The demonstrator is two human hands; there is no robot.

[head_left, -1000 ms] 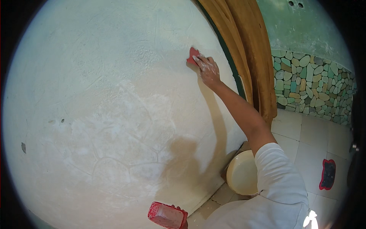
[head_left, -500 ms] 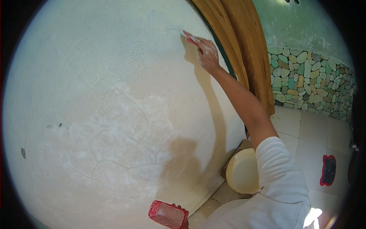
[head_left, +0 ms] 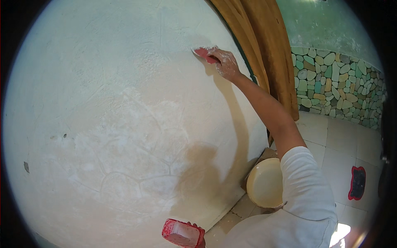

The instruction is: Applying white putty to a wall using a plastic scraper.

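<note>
My right hand [head_left: 226, 65], smeared with white, reaches up the pale wall [head_left: 124, 124] near its right edge. It is closed around a red putty scraper [head_left: 203, 53], whose thin edge points left and lies at or very near the surface. Low in the picture, my left hand [head_left: 201, 239] grips the side of a red rectangular tub [head_left: 167, 228]. Whitish paste [head_left: 184, 234] shows inside it; most of that hand is hidden behind the tub or cut off by the frame's lower edge.
Brown wooden trim [head_left: 264, 49] borders the wall on the right. A round cream basin [head_left: 264, 184] stands at the wall's foot, partly behind my sleeve. Further right, a dark red-edged object [head_left: 357, 183] lies on the floor tiles [head_left: 341, 138], below a pebble-covered wall [head_left: 331, 82].
My right hand has come down a little with the scraper, which has turned so more of its red face shows. The tub in my left hand has hardly moved, though its paste looks brighter.
</note>
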